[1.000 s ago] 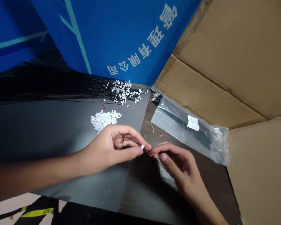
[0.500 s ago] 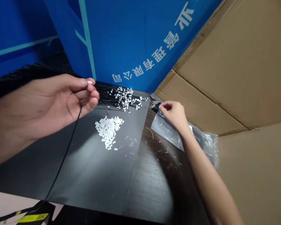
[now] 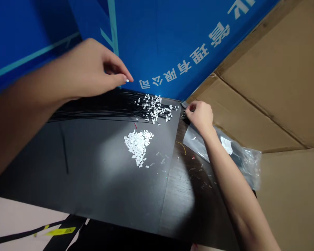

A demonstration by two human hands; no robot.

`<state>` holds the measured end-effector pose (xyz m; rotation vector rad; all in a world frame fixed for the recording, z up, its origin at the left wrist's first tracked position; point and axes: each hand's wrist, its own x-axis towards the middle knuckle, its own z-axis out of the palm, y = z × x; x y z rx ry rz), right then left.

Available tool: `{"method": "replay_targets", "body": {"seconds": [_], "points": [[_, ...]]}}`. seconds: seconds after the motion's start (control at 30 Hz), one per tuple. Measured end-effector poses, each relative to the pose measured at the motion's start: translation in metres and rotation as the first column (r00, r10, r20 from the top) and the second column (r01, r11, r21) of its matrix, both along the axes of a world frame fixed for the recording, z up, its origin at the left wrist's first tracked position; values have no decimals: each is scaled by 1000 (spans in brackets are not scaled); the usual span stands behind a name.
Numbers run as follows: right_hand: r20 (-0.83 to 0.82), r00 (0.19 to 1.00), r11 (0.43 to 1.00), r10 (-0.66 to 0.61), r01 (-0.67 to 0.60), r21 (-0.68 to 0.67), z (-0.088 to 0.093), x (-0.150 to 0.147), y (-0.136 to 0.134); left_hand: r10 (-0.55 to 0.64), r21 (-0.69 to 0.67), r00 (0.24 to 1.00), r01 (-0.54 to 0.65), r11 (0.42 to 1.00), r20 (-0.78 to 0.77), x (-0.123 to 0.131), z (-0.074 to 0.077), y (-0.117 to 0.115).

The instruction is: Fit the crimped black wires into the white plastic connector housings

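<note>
My left hand (image 3: 92,71) is closed in a pinch over the far bundle of black wires (image 3: 102,104), with a small white connector (image 3: 127,80) at its fingertips. Below that wrist hangs a blurred length of black wire (image 3: 64,150). At the right, my right hand (image 3: 202,116) has its fingers curled together at the metal-tipped wire ends (image 3: 183,115) by the mouth of a clear plastic bag (image 3: 197,141); what they grip is hidden. White connectors (image 3: 155,108) cap the ends of the far bundle. Nearer lies a heap of loose white connectors (image 3: 138,144).
A blue printed panel (image 3: 151,45) stands behind the grey table mat (image 3: 107,195). Cardboard (image 3: 277,69) walls the right side. Clear scraps (image 3: 162,161), a yellow wire bit (image 3: 182,146) and a red bit (image 3: 193,157) lie on the dark wood (image 3: 180,198).
My left hand has turned palm-down and moved up and right over the wire bundle, still pinching the white connector. My right hand stays at the metal-tipped wires. The view has shifted left.
</note>
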<state>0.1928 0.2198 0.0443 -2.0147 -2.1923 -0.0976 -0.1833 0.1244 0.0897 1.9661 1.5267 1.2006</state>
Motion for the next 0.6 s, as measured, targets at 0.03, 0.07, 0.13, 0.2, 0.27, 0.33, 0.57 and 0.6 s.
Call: {"method": "replay_targets", "body": {"seconds": [0.03,0.07,0.13,0.2,0.27,0.33,0.57,0.6], "points": [[-6,1000,999,2,-2,33,1,0,-1,11,15,996,-10,1000,-83,6,-2,5],[-12,1000,998,3,-3,66,2,0,-1,19,28,986,-14,1000,-166,14,-5,9],[-22,1000,992,6,-3,123,4,1,-2,0,37,957,11,999,-291,28,-16,20],[-29,1000,986,8,-3,165,4,3,-2,-17,42,931,34,999,-363,40,-32,31],[-35,999,981,17,-10,194,3,4,-1,-17,41,915,37,998,-404,48,-48,37],[-45,998,977,34,-23,213,1,6,1,1,46,909,20,999,-418,53,-58,32],[-127,984,963,127,-92,253,13,14,9,-338,-59,897,336,940,-284,86,-59,-81],[-166,974,957,154,-105,272,16,15,10,-399,-92,876,388,917,-273,92,-61,-99]]}}
